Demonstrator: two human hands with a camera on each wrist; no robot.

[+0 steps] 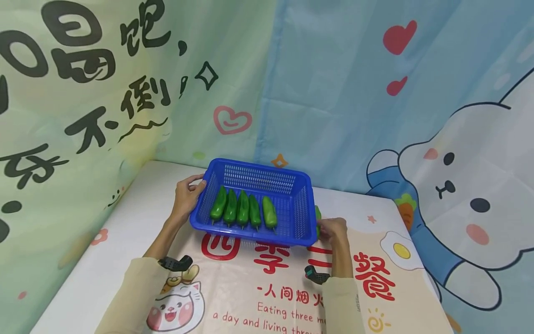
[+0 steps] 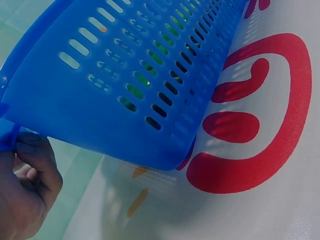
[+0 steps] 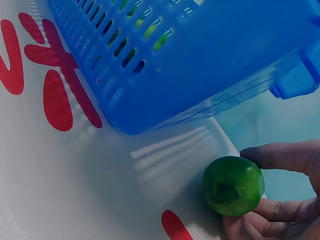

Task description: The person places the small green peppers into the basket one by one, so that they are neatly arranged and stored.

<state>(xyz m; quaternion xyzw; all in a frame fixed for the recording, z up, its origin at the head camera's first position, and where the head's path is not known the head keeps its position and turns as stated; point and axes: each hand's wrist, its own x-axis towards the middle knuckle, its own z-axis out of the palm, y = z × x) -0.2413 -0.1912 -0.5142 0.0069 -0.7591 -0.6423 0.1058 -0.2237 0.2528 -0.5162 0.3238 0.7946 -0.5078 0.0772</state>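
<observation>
A blue plastic basket (image 1: 306,204) with slotted walls holds several green peppers (image 1: 243,209) lying side by side toward its left. One pepper (image 1: 269,213) there is lighter and sits apart from the others. My left hand (image 1: 187,197) grips the basket's left rim, with the fingers at the handle (image 2: 9,134) in the left wrist view. Outside the basket's right wall, my right hand (image 1: 335,228) pinches another green pepper (image 3: 233,185) between thumb and fingers. The right wrist view shows that pepper end-on, just off the basket's side.
The basket is over a table with a printed cloth (image 1: 233,297) of red characters and cartoon drawings. Printed curtains (image 1: 333,93) stand close behind and to the left. Dark wrist devices (image 1: 177,263) show at both sleeves.
</observation>
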